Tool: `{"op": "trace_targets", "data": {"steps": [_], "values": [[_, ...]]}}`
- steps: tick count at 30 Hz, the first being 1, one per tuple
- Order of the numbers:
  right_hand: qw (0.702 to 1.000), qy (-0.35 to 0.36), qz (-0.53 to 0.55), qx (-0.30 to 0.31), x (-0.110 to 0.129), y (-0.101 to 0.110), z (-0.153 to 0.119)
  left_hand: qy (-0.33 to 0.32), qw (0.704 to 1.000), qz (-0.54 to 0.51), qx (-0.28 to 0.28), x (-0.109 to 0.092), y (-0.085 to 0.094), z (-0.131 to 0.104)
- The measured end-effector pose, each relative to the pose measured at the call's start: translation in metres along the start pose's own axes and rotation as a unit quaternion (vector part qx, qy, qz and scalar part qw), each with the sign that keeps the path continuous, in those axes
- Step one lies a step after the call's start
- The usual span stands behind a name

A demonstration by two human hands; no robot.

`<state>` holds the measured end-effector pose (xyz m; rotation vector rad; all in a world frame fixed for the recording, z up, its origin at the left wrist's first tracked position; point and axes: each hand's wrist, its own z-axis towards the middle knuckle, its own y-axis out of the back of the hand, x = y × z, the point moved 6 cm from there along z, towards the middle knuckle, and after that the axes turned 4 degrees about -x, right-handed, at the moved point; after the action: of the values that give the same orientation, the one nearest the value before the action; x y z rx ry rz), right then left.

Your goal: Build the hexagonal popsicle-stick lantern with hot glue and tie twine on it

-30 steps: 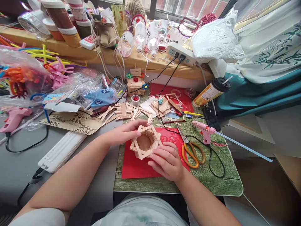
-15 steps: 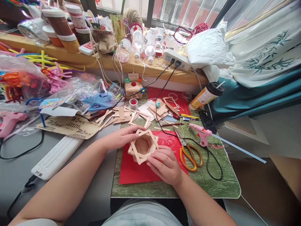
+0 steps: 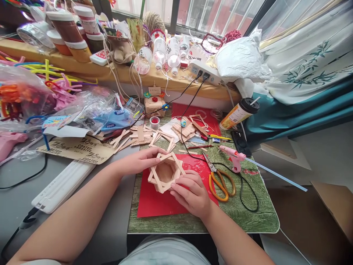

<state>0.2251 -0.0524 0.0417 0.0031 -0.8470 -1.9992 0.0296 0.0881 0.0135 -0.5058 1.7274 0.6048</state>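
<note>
A star-shaped box of stacked wooden craft sticks [image 3: 154, 176], hollow in the middle, is held over a red sheet [image 3: 149, 204]. My left hand [image 3: 143, 161] grips its upper left side, the fingers along the top edge and the thumb near the rim. My right hand [image 3: 191, 191] has its fingers closed on the lower right corner. Right of the hands, orange-handled scissors [image 3: 222, 184] lie with their blades pointing up and left. Beyond them a pink glue gun [image 3: 234, 158] holds a long clear glue stick.
Loose craft sticks [image 3: 140, 134], a small cup of red pieces [image 3: 154, 122] and a decorated stick box [image 3: 154, 106] lie behind. A drink cup [image 3: 239, 113] leans at the right. Cables run from a power strip [image 3: 205, 71]. Sandpaper [image 3: 79, 147] and plastic bags are at the left.
The whole view has shifted slightly. The stick box is tilted a little differently, and both hands keep their hold on it.
</note>
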Motion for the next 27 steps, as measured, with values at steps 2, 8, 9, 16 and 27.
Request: {"op": "trace_targets", "data": {"steps": [2, 8, 9, 16, 27], "values": [[1.000, -0.002, -0.011, 0.005, 0.000, 0.000, 0.000, 0.005, 1.000, 0.009, 0.003, 0.001, 0.000, 0.000], [1.000, 0.007, -0.006, 0.011, 0.001, -0.003, 0.002, -0.016, 0.999, 0.043, 0.009, 0.006, 0.002, 0.000], [1.000, 0.010, -0.005, 0.013, 0.001, -0.004, 0.002, -0.019, 0.999, 0.045, 0.015, 0.007, 0.002, -0.001], [1.000, 0.004, 0.001, 0.019, 0.001, -0.005, 0.002, -0.006, 0.999, 0.034, 0.025, 0.011, 0.003, -0.002], [1.000, -0.003, -0.007, 0.004, 0.000, -0.002, 0.000, 0.024, 1.000, 0.001, -0.013, 0.000, -0.001, -0.002]]}}
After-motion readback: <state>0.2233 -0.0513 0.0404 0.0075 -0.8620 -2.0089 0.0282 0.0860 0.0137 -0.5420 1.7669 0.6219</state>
